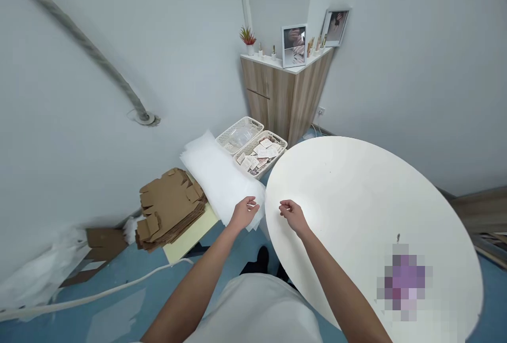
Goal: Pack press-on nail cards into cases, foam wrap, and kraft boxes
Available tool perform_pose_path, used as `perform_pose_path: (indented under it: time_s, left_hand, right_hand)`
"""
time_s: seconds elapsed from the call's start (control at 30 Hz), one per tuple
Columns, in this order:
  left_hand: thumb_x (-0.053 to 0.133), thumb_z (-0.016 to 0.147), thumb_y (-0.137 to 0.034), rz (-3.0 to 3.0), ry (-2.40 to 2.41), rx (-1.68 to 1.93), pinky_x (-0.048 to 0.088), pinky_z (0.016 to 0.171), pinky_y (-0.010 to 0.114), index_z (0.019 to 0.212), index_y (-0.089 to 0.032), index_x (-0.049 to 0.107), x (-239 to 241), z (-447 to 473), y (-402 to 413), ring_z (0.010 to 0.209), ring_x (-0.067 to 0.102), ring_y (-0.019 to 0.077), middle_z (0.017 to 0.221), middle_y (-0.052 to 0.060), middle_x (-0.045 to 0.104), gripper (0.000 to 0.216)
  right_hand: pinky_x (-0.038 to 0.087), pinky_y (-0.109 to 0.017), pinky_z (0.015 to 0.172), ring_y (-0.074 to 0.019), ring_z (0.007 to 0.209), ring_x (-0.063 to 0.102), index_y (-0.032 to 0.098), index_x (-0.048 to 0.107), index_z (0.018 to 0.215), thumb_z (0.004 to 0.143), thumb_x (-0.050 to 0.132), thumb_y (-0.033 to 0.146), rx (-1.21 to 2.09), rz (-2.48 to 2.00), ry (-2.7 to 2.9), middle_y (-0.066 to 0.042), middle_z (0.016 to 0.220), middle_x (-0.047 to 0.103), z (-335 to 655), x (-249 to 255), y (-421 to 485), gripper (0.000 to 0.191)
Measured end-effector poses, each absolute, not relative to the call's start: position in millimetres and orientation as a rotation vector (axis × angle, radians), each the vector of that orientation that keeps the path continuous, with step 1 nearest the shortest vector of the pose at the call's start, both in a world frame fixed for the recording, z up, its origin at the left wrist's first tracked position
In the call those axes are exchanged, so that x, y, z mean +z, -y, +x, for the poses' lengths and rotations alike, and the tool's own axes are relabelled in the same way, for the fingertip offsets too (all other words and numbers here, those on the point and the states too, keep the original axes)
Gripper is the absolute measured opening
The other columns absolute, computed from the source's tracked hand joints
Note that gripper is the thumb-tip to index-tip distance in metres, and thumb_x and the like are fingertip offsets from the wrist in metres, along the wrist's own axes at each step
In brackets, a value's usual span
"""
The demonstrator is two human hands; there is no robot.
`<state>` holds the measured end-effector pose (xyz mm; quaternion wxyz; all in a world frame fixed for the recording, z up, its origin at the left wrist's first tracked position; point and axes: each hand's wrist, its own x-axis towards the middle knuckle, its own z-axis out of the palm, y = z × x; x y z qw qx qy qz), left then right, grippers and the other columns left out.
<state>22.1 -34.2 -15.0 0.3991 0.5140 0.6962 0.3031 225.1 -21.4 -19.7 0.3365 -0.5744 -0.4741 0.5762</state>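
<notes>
My left hand [244,211] rests on the near end of a stack of white translucent sheets [219,175], its fingers curled at the stack's edge; I cannot see a sheet lifted. My right hand [291,212] hovers over the left rim of a round white table [356,211], fingers loosely pinched with nothing visible in them. The two hands are a short gap apart. The sheet stack lies on a low pale yellow surface [190,237] beside a pile of flattened brown cardboard boxes [170,207].
Two white baskets [259,153] stand behind the sheets, one with small printed cards. A wooden corner cabinet [283,92] carries picture frames and a small plant. More cardboard [99,245] and white wrapping lie on the blue floor at left. A blurred patch [404,279] sits on the table.
</notes>
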Motion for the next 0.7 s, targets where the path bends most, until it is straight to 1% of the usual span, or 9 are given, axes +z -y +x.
perform_pose_path:
  time_s: [0.13, 0.23, 0.3, 0.43, 0.57, 0.63, 0.7]
  left_hand:
    - [0.060, 0.072, -0.033, 1.253, -1.795, 0.803, 0.051, 0.075, 0.031, 0.103, -0.015, 0.057, -9.0, 3.3, 6.2, 0.076, 0.062, 0.0144, 0.093, 0.007, 0.064, 0.036]
    - [0.062, 0.071, -0.033, 1.192, -1.778, 0.797, 0.051, 0.073, 0.028, 0.104, -0.014, 0.057, -9.1, -4.7, -27.2, 0.080, 0.063, 0.0152, 0.096, 0.009, 0.064, 0.038]
    - [0.061, 0.072, -0.033, 1.199, -1.763, 0.770, 0.050, 0.071, 0.027, 0.105, -0.015, 0.057, -12.3, -9.0, -54.3, 0.082, 0.063, 0.0158, 0.098, 0.009, 0.064, 0.038]
    - [0.061, 0.072, -0.033, 1.249, -1.785, 0.640, 0.048, 0.074, 0.029, 0.108, -0.015, 0.055, -30.2, -17.7, -117.4, 0.084, 0.062, 0.0177, 0.100, 0.009, 0.065, 0.040]
    - [0.061, 0.072, -0.030, 1.318, -1.820, 0.500, 0.043, 0.083, 0.029, 0.113, -0.011, 0.050, -56.1, -22.1, -180.7, 0.095, 0.060, 0.0197, 0.103, 0.012, 0.064, 0.046]
    - [0.060, 0.073, -0.031, 1.379, -1.826, 0.442, 0.042, 0.082, 0.030, 0.112, -0.012, 0.050, -66.1, -21.0, -206.2, 0.097, 0.059, 0.0212, 0.103, 0.013, 0.064, 0.044]
    - [0.059, 0.074, -0.028, 1.474, -1.801, 0.377, 0.042, 0.080, 0.030, 0.107, -0.013, 0.052, -72.9, -17.7, -225.7, 0.097, 0.059, 0.0227, 0.101, 0.013, 0.064, 0.037]
  right_hand:
    - [0.047, -0.030, 0.068, -0.0143, 0.070, 0.060, 0.018, 0.059, 0.091, 0.069, 0.053, 0.034, 1.492, -1.483, 1.293, -0.004, 0.084, 0.063, 201.5, -22.3, -11.7, 0.027]
    - [0.047, -0.030, 0.071, -0.0146, 0.074, 0.060, 0.019, 0.060, 0.088, 0.069, 0.053, 0.031, 1.422, -1.492, 1.388, -0.003, 0.082, 0.064, 187.0, -23.1, -37.2, 0.024]
    - [0.048, -0.030, 0.072, -0.0142, 0.073, 0.060, 0.019, 0.059, 0.088, 0.069, 0.052, 0.028, 1.369, -1.509, 1.451, -0.002, 0.081, 0.065, 178.0, -24.5, -57.5, 0.022]
    - [0.048, -0.030, 0.072, -0.0144, 0.071, 0.060, 0.020, 0.060, 0.092, 0.070, 0.050, 0.021, 1.206, -1.613, 1.613, -0.003, 0.084, 0.066, 158.8, -30.5, -109.0, 0.024]
    - [0.047, -0.033, 0.074, -0.0176, 0.073, 0.059, 0.018, 0.062, 0.096, 0.071, 0.050, 0.016, 0.973, -1.773, 1.845, -0.005, 0.084, 0.066, 138.5, -41.3, -169.5, 0.028]
    - [0.046, -0.034, 0.076, -0.0200, 0.079, 0.060, 0.017, 0.061, 0.101, 0.071, 0.048, 0.014, 0.887, -1.827, 1.924, -0.007, 0.089, 0.065, 129.9, -49.6, -198.3, 0.032]
    - [0.045, -0.036, 0.081, -0.0222, 0.086, 0.059, 0.015, 0.059, 0.105, 0.072, 0.047, 0.011, 0.835, -1.866, 1.976, -0.010, 0.097, 0.064, 123.2, -59.8, -223.2, 0.036]
